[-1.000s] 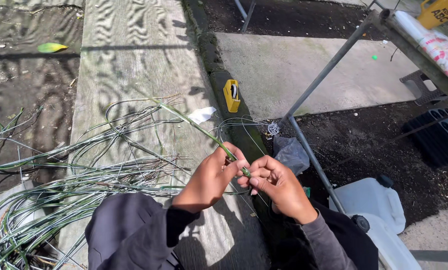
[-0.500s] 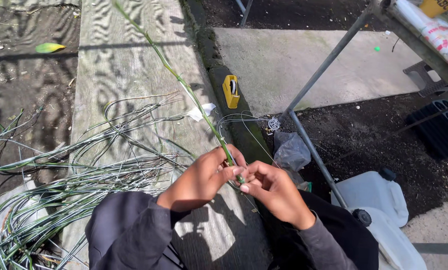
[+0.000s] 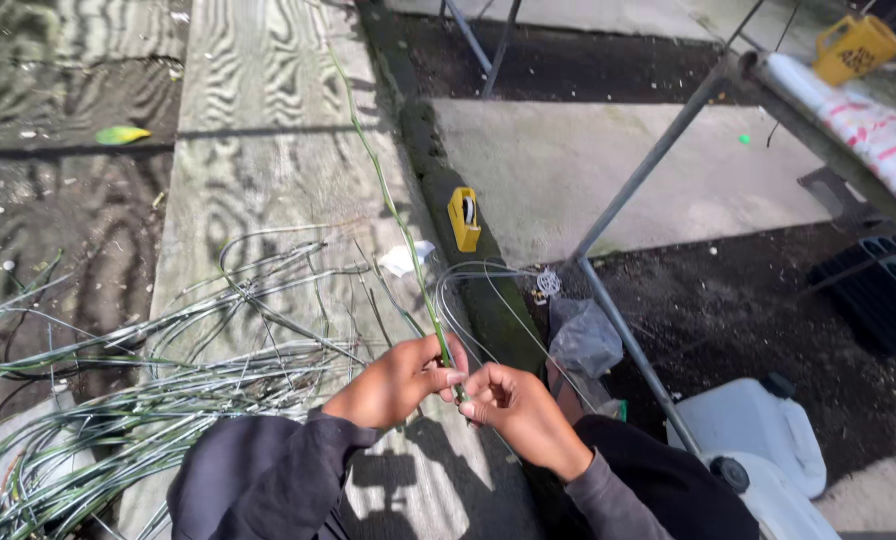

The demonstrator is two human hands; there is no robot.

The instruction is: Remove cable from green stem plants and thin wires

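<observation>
My left hand point(image 3: 393, 382) and my right hand point(image 3: 513, 405) meet at the lower middle of the view, both pinching the base of one long thin green stalk point(image 3: 393, 215). The stalk rises from my fingers up and to the left across a weathered wooden board point(image 3: 258, 150). A thin pale wire loop point(image 3: 478, 290) curves just above my right hand. A heap of several long green stalks point(image 3: 138, 390) lies on the board to the left of my left hand.
A yellow tape dispenser point(image 3: 464, 218) sits on the mossy edge beyond my hands. A metal frame leg point(image 3: 628, 200) slants to the right. White plastic jugs point(image 3: 768, 450) stand at lower right, a black seed tray point(image 3: 883, 290) at far right, a yellow container point(image 3: 853, 45) top right.
The stalk has swung from lying low toward the left to standing steeply upward. Both hands stayed together on its base and shifted slightly.
</observation>
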